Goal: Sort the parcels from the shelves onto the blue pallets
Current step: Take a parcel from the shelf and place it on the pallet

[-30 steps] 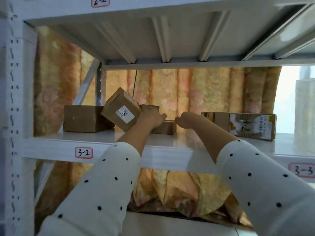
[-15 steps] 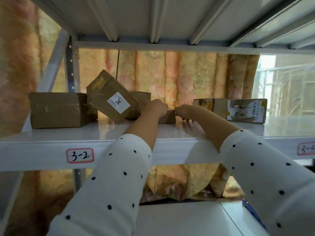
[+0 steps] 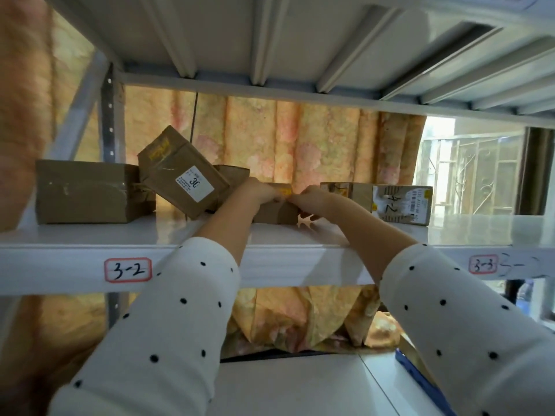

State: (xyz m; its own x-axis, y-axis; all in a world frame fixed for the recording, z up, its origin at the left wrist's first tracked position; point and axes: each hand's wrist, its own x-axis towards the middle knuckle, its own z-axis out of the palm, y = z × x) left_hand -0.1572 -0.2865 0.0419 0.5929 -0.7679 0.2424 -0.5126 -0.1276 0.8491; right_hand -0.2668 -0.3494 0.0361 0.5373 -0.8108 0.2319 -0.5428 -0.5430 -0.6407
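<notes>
A small brown parcel (image 3: 274,212) lies on the white shelf (image 3: 90,235) marked 3-2. My left hand (image 3: 259,192) and my right hand (image 3: 312,199) meet on its top front edge, fingers closed on it from either side. Just left of my left wrist a brown parcel labelled 30 (image 3: 183,175) stands tilted, leaning on a large taped parcel (image 3: 87,192), with another brown parcel (image 3: 232,175) partly hidden behind it. To the right lies a parcel marked 4-2 (image 3: 393,203).
The upper shelf's ribbed underside (image 3: 270,40) hangs low over the parcels. A flowered curtain (image 3: 315,145) closes the back. Labels 3-2 (image 3: 127,270) and 3-3 (image 3: 483,264) sit on the front rail. A blue edge (image 3: 420,376) shows at the lower right, above a lower shelf (image 3: 300,385).
My left hand has let go of the parcel labelled 30, which now leans by itself. Both hands have come together on the small brown parcel. The view has moved closer.
</notes>
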